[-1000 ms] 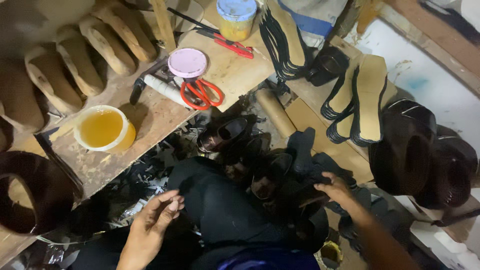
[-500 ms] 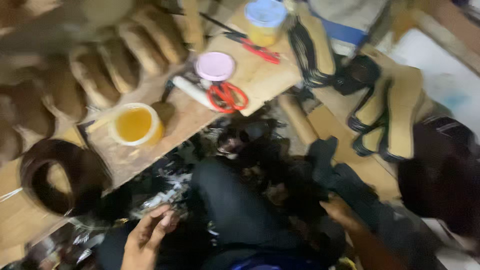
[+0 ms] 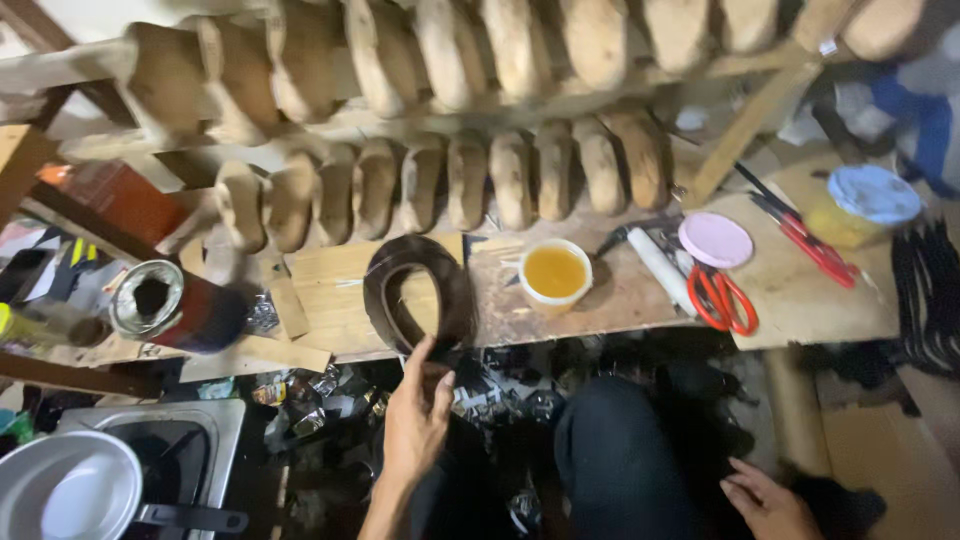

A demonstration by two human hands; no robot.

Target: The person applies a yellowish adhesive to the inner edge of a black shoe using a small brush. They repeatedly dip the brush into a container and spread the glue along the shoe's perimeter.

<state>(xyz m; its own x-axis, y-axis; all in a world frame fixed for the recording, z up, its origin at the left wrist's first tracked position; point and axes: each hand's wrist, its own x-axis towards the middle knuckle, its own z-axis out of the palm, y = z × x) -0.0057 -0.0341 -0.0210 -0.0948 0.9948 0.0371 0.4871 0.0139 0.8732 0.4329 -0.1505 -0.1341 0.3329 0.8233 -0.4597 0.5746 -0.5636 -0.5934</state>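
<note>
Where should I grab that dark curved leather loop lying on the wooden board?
Probably the near bend of the dark curved leather loop, coming from the bench's front edge, where the left hand already reaches. The loop lies flat with an open middle, so fingers can likely pinch its band there.

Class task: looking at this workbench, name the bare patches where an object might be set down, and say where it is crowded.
Bare wood shows between the dark leather loop and the metal can, and right of the red scissors below the blue-lidded tub. It is crowded around the yellow cup, white tube and pink lid. The left hand reaches the loop.
</note>
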